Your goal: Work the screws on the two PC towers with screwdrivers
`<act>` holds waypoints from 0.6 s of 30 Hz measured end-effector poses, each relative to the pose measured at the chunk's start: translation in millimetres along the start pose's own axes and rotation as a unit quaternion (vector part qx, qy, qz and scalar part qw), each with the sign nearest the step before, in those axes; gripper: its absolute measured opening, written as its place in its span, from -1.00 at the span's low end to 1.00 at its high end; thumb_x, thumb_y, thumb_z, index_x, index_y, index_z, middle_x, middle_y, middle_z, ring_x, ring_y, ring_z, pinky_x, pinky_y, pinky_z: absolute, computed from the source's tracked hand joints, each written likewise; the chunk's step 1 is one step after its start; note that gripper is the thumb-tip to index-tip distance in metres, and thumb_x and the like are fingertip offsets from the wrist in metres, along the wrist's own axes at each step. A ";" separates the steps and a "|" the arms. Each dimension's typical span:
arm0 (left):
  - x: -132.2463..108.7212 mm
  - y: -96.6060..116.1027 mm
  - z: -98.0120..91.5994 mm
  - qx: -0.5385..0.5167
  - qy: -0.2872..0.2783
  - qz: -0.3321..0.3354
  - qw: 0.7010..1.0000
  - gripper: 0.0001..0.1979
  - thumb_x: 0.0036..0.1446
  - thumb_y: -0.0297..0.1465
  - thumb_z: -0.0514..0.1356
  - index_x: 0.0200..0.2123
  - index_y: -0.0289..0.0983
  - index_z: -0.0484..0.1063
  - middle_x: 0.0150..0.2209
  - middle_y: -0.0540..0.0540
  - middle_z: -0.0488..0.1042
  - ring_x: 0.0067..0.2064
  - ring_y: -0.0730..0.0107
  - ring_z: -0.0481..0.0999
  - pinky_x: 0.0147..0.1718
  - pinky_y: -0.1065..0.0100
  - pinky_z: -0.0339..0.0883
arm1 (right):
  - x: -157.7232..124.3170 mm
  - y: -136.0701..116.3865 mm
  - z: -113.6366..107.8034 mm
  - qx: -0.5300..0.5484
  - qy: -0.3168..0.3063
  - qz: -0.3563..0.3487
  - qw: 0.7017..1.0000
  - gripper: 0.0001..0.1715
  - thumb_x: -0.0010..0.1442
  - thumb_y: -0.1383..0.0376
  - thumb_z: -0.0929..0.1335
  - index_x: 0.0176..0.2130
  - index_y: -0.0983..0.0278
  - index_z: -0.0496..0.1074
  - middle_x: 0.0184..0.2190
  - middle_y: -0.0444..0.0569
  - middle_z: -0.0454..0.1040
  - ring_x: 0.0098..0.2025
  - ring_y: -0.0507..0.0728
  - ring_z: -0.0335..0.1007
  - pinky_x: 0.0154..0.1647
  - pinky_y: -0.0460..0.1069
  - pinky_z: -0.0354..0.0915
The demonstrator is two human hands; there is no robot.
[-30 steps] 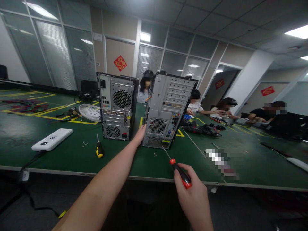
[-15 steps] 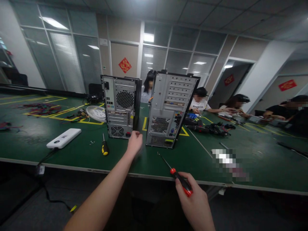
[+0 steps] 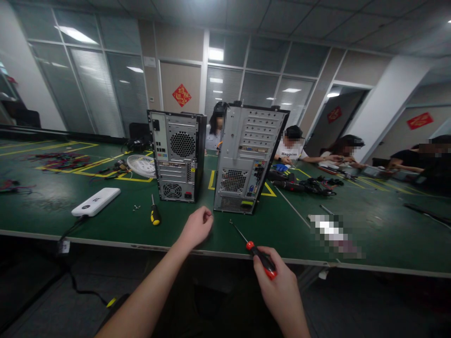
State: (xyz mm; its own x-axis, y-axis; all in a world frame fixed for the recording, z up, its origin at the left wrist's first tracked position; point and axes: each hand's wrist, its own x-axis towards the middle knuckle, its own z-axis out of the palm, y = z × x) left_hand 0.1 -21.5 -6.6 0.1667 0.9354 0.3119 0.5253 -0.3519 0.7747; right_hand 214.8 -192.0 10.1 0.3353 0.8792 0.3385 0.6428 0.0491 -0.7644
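Two computer towers stand rear-side towards me on the green table (image 3: 105, 220): a black one (image 3: 178, 155) on the left and a silver one (image 3: 246, 157) on the right. My left hand (image 3: 197, 227) hovers over the table in front of the gap between them, fingers curled in a pinch on something I cannot make out. My right hand (image 3: 278, 286) grips a red-and-black screwdriver (image 3: 259, 253) near the table's front edge, its thin shaft pointing towards the silver tower.
A yellow-handled screwdriver (image 3: 154, 213) and small screws (image 3: 136, 206) lie left of the black tower, beside a white box (image 3: 96, 202) with a cable. A white basket (image 3: 141, 165) and cable clutter sit further back. Several people work at the far right.
My left hand has pulled back from the silver tower's lower left edge towards me, closing into a pinch. The right hand keeps holding the screwdriver, slightly lower.
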 end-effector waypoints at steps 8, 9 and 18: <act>-7.0 10.9 -1.3 -0.018 -0.067 0.085 0.994 -0.80 0.18 -0.23 0.29 -0.16 -0.17 0.53 -0.20 -0.10 0.59 -0.16 0.23 0.55 -0.13 0.25 0.38 | -3.7 -4.9 -9.9 0.011 -0.002 0.010 1.000 -0.61 0.23 0.02 0.34 -0.12 0.22 0.55 -0.42 -0.03 0.61 -0.45 0.16 0.54 -0.49 -0.06 0.35; -7.8 12.5 -1.3 -0.022 -0.076 0.093 0.993 -0.79 0.17 -0.22 0.31 -0.15 -0.17 0.54 -0.19 -0.10 0.60 -0.14 0.21 0.56 -0.11 0.24 0.39 | -4.0 -6.0 -10.7 0.018 -0.002 0.007 1.000 -0.61 0.23 0.02 0.34 -0.13 0.22 0.55 -0.42 -0.04 0.60 -0.45 0.16 0.54 -0.49 -0.06 0.36; -1.5 12.6 5.9 -0.051 -0.106 0.101 0.988 -0.78 0.15 -0.29 0.33 -0.11 -0.14 0.58 -0.18 -0.08 0.63 -0.14 0.22 0.59 -0.13 0.26 0.42 | -5.5 -11.1 -7.5 0.054 -0.030 -0.002 0.998 -0.60 0.25 0.01 0.35 -0.12 0.25 0.55 -0.46 -0.06 0.56 -0.47 0.14 0.48 -0.46 -0.05 0.35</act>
State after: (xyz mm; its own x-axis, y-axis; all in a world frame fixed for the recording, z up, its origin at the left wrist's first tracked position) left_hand 11.4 -27.2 -0.6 0.4361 0.8282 0.3520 0.3777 -0.5235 0.7637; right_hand 211.0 -200.9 20.8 0.2899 0.9053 0.3105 0.5651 0.0999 -0.8190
